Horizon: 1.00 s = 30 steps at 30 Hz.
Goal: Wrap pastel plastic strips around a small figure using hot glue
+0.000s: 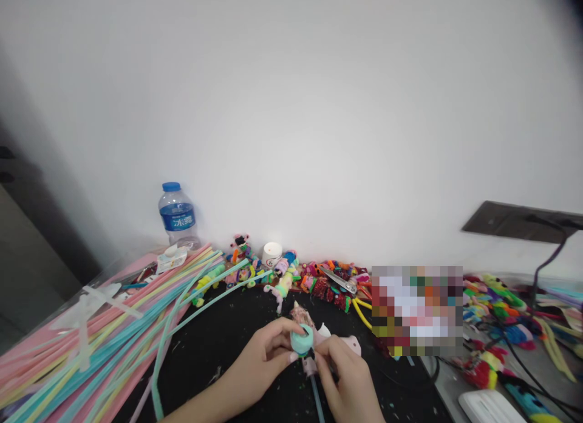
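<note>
My left hand pinches a small teal fuzzy coil between thumb and fingers. My right hand is closed right beside it, fingertips pressed on the dark spot under the coil where a thin blue-grey stem runs down toward me. Pink and white fuzzy pieces sit just behind the hands. Both hands work low over a black mat.
A long bundle of pastel pipe cleaners lies at the left. A water bottle and a white jar stand by the wall. Colourful fuzzy figures and metal pliers line the back. Cables and a white device lie at the right.
</note>
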Available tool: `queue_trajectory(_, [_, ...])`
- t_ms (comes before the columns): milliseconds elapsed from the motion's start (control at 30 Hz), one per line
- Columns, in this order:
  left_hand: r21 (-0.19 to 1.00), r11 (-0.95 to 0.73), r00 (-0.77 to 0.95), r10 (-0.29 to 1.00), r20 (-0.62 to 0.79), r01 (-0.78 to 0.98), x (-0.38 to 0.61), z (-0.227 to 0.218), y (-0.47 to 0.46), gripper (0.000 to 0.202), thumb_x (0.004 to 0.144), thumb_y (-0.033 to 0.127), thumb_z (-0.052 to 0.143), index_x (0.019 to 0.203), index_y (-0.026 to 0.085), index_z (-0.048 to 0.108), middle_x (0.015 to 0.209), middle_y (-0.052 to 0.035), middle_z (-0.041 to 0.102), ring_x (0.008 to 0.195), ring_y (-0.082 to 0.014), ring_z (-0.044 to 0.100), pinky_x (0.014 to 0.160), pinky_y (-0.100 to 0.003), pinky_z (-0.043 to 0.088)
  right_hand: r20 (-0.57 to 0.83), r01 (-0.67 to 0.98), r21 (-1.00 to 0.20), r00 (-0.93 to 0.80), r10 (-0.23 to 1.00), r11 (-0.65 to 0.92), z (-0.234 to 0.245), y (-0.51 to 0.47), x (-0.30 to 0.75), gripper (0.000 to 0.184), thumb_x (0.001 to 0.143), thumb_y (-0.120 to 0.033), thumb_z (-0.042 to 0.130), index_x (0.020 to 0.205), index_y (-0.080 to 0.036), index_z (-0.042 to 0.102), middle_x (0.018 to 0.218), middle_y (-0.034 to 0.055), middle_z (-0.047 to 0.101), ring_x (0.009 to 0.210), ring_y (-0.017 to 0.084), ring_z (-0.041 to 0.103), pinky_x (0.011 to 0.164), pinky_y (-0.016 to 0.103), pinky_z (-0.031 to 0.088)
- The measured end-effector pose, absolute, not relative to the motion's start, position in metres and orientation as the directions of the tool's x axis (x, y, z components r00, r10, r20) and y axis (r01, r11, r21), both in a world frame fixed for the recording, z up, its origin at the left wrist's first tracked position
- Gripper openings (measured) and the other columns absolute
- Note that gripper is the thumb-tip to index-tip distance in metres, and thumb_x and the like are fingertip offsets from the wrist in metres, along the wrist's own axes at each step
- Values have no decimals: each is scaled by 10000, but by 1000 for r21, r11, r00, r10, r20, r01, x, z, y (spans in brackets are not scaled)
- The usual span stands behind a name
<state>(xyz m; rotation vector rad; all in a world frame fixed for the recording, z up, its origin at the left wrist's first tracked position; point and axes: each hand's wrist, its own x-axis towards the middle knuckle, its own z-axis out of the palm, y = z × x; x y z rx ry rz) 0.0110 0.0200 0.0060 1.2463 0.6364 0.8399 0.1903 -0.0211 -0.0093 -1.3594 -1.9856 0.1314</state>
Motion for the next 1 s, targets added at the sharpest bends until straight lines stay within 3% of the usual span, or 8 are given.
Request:
queue_trajectory(333, [980, 55, 536, 842, 58, -193, 12, 2, 19, 250, 755, 145, 611, 998, 203, 600, 963, -43, 652, 926, -200, 589, 843, -322, 422, 527, 771, -459, -162, 834, 440, -3, -21, 186, 186, 865, -183, 431, 698, -204, 509, 605, -12, 526, 528, 122, 524, 493, 196, 400])
queue_trajectory(467, [960, 63, 523, 847, 92, -272, 13, -3, 22, 314, 758, 173, 625, 1065, 207, 571, 1057, -61, 641, 946, -209, 589, 870, -351, 419, 537, 754, -484, -145, 831, 444, -1, -21, 184, 104, 842, -169, 467, 866, -209, 560, 663, -11, 549, 562, 133, 548, 550, 219, 440])
queue_trajectory(567, [941, 94, 513, 854, 91, -324, 13, -1, 24, 389, 750, 184, 644, 1118, 217, 525, 1043, -65, 646, 954, -212, 593, 887, -366, 405, 545, 751, -501, -112, 831, 430, 0, -19, 184, 201, 811, -178, 515, 1011, -199, 525, 760, 11, 585, 615, 146, 583, 592, 236, 475])
queue_trajectory(733, [935, 138, 518, 853, 55, -327, 12, 3, 31, 407, 739, 225, 662, 1112, 219, 496, 965, -56, 652, 902, -208, 598, 793, -338, 433, 532, 802, -410, -176, 828, 434, 8, -13, 184, 394, 823, -172, 496, 1213, -214, 469, 1020, 82, 599, 905, 217, 605, 718, 298, 504])
queue_trajectory(867, [966, 68, 518, 852, 74, -250, 12, 2, 38, 355, 774, 237, 620, 1101, 190, 487, 918, -47, 631, 737, -157, 603, 679, -288, 444, 528, 808, -364, -231, 818, 463, 16, -1, 186, 352, 820, -100, 448, 1148, -199, 531, 1022, 84, 594, 936, 215, 589, 770, 309, 501])
queue_trajectory(1000, [981, -74, 454, 878, 149, -179, 16, 0, 46, 332, 816, 256, 562, 1128, 180, 479, 931, -55, 608, 735, -155, 591, 695, -299, 460, 593, 802, -282, -286, 753, 527, 16, 14, 189, 329, 821, -105, 459, 1134, -170, 534, 1015, 95, 602, 952, 227, 571, 816, 346, 487])
